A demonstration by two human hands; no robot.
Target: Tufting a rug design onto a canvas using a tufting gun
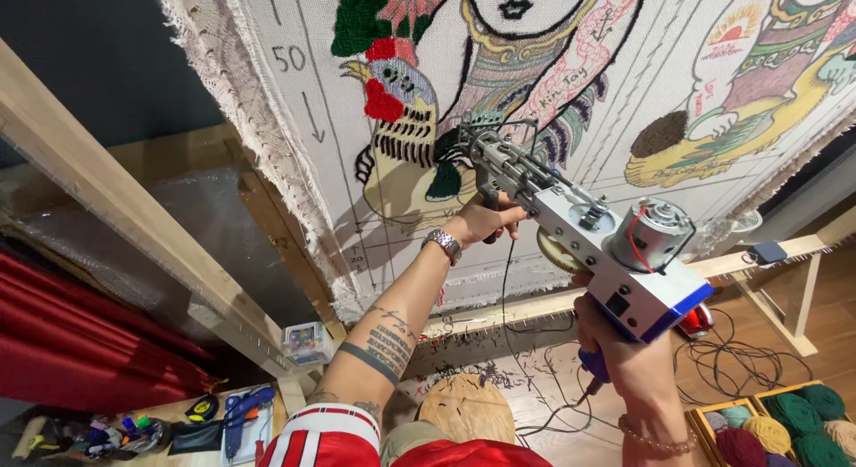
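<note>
Head view: a tufting gun (580, 235) is pressed nose-first against the stretched cloth (571, 101), its needle at the black patch beside the tufted rooster (397, 106). Left hand (481, 222) has its fingers wrapped round the gun's front grip. Right hand (624, 351) has its fingers closed on the blue rear handle below the motor. Yarn balls (785, 422) sit in a box below the gun.

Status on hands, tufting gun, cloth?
Left hand grips front handle, right hand rear grip. Tufting gun tip at backing cloth beside rooster motif. Nothing obstructing.
</note>
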